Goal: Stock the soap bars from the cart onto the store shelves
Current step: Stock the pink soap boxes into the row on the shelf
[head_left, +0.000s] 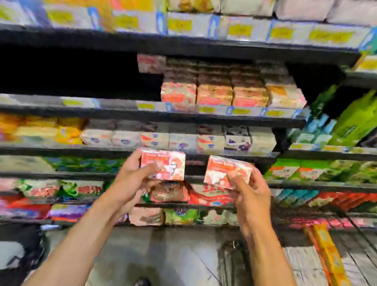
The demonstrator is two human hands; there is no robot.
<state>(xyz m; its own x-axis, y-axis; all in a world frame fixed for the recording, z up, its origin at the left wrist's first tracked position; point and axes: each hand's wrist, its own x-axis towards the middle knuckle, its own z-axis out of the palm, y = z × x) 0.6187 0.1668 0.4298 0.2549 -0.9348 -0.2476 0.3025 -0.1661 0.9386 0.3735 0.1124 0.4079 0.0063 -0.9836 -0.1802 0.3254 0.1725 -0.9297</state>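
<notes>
- Left hand [136,179] gripping one soap box [163,164]; right hand [247,194] gripping another soap box [227,172].
- Carrying step; next probably calling for a lift to the matching stack [215,92] on the shelf [211,115].

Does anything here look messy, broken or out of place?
Nothing looks spilled or broken, though blur hides small faults. One thing stands out: the shelf left of the stacked red soap boxes is a bare dark gap, while everything around it is packed full.
</notes>
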